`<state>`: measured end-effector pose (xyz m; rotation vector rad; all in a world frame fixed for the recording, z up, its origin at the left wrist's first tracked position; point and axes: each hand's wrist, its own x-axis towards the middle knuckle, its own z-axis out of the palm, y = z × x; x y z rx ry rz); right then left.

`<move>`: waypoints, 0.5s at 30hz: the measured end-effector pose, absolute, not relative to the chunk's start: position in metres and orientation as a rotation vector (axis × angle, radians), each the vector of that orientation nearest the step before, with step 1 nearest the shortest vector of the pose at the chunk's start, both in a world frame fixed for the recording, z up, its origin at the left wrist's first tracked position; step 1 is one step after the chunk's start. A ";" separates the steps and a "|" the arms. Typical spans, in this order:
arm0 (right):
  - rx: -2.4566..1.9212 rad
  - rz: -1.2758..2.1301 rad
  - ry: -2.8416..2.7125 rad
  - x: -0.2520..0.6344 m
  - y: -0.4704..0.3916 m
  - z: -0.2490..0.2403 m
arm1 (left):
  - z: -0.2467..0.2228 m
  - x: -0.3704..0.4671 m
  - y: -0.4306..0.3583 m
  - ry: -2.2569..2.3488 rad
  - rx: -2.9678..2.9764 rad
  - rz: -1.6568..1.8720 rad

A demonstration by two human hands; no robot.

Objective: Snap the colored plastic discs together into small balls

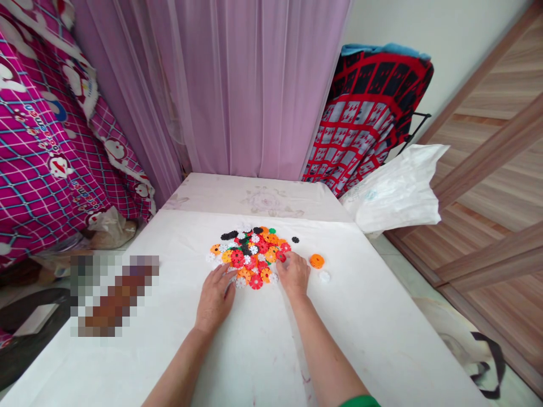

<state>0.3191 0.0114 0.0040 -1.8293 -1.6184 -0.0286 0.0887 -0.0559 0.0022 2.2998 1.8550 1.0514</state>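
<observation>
A heap of flower-shaped, notched plastic discs (pixel 255 281) in red, orange, white, black and green lies on the white-covered table. At the heap's front left edge rests my left hand (pixel 217 291), open, its fingers spread and fingertips beside white and orange discs. My right hand (pixel 294 274) reaches in from the right with fingers bent and thumb apart, its tips by a red disc (pixel 280 256); no firm grip shows. Right of that hand are orange discs (pixel 317 260), apparently stacked, and white discs (pixel 324 276). A lone black disc (pixel 296 239) lies behind them.
The table (pixel 254 350) has a floral strip at its far end. A white plastic bag (pixel 394 189) stands at the far right corner. Purple curtains (pixel 254 85) hang behind, and a pink patterned cloth (pixel 51 141) hangs left. A blurred-out patch (pixel 116 297) covers something at left.
</observation>
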 end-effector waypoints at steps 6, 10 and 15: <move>-1.810 -0.014 -1.633 0.319 0.012 0.005 | 0.001 0.088 -0.055 1.852 2.314 1.058; -1.774 -0.037 -1.624 0.320 0.013 0.003 | 0.001 0.089 -0.055 1.844 2.319 1.083; -1.808 0.012 -1.657 0.321 0.010 0.006 | 0.001 0.089 -0.053 1.848 2.341 1.071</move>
